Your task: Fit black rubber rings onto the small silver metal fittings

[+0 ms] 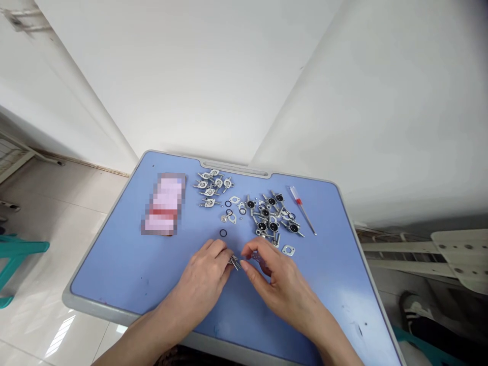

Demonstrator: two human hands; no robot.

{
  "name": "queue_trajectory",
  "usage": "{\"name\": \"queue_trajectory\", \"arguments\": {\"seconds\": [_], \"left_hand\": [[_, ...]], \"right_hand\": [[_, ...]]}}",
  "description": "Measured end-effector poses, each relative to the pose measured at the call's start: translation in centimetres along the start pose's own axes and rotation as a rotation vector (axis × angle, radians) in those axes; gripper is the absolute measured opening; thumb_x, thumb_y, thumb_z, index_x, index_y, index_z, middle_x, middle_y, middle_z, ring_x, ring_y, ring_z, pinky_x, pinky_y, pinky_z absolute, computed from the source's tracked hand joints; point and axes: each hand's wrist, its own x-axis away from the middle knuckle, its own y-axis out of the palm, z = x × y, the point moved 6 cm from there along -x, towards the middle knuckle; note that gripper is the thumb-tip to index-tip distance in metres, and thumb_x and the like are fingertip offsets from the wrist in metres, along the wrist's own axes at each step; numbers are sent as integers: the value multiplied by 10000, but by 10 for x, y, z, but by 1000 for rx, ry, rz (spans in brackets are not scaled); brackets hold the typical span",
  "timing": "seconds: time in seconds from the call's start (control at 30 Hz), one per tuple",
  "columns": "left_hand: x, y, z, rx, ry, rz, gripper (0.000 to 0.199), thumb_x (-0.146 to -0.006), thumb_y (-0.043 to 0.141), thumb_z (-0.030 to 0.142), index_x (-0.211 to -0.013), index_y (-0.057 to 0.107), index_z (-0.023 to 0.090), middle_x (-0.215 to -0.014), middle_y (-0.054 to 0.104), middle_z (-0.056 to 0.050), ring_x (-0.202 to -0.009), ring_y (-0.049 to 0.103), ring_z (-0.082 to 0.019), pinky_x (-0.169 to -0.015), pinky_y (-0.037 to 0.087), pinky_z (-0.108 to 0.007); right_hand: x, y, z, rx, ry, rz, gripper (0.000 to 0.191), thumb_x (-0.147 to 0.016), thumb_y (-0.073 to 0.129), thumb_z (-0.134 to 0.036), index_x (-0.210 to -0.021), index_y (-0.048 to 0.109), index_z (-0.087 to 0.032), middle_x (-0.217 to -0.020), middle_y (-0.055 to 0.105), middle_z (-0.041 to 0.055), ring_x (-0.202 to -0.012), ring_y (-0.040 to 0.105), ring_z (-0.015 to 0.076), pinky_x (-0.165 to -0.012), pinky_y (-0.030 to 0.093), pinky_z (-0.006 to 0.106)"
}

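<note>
My left hand (pixel 208 269) is closed on a small metal fitting (pixel 235 262), whose pins stick out beyond the fingertips. Just right of it is my right hand (pixel 270 267), its thumb and forefinger curved and apart; a small plate-like part (pixel 256 256) shows under its fingers. Beyond the hands lie a black ring (pixel 223 233) and flat metal plates (pixel 234 200). Several metal fittings with round centres (pixel 209 203) are grouped at the back. Fittings with black discs (pixel 262 225) form a pile to the right, beside a loose plate (pixel 288 250).
The blue table (pixel 110 259) has a raised grey rim. A blurred-out pink rectangular object (pixel 164 203) lies at its left, a screwdriver (pixel 303 209) with a red and clear handle at its right. A green stool (pixel 21 249) stands on the floor at left; a shoe (pixel 415 307) shows at right.
</note>
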Motion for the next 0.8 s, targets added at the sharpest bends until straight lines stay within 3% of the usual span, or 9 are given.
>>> {"name": "queue_trajectory", "arguments": {"seconds": [0.13, 0.3, 0.47, 0.63, 0.8], "left_hand": [[0, 0, -1, 25, 18, 20, 111, -899, 535, 130, -933, 632, 173, -962, 611, -31, -898, 588, -191, -822, 528, -360], [1, 0, -2, 22, 30, 30, 118, -903, 526, 131, -926, 635, 170, -1002, 613, -39, -919, 590, -195, -825, 529, -362], [0, -1, -2, 16, 31, 22, 116, -898, 532, 129, -928, 638, 168, -981, 614, -38, -904, 593, -196, -795, 533, -355], [0, -2, -2, 14, 34, 32, 117, -894, 537, 126, -919, 643, 170, -978, 615, -37, -906, 595, -197, -805, 532, -359], [0, -1, -1, 20, 42, 30, 117, -888, 544, 122, -926, 645, 167, -972, 616, -41, -899, 596, -200, -798, 536, -363]], "right_hand": [[1, -7, 11, -188, 122, 69, 230, -967, 378, -366, -1080, 536, -242, -926, 586, 31, -763, 542, 145, -653, 445, 261], [-3, -9, 24, -506, 201, 128, 349, -936, 423, -478, -978, 622, -194, -757, 544, 13, -586, 478, 117, -531, 405, 249], [-4, -19, 21, -463, 135, 252, 377, -930, 446, -483, -800, 655, -198, -730, 538, 11, -656, 498, 124, -629, 416, 258], [-3, -14, 21, -470, 105, 233, 304, -945, 447, -435, -995, 658, -223, -669, 475, -28, -490, 445, 87, -521, 402, 256], [-5, -13, 10, -409, -104, 289, 222, -939, 499, -311, -1105, 632, -248, -773, 539, -2, -613, 546, 110, -611, 463, 275]]}}
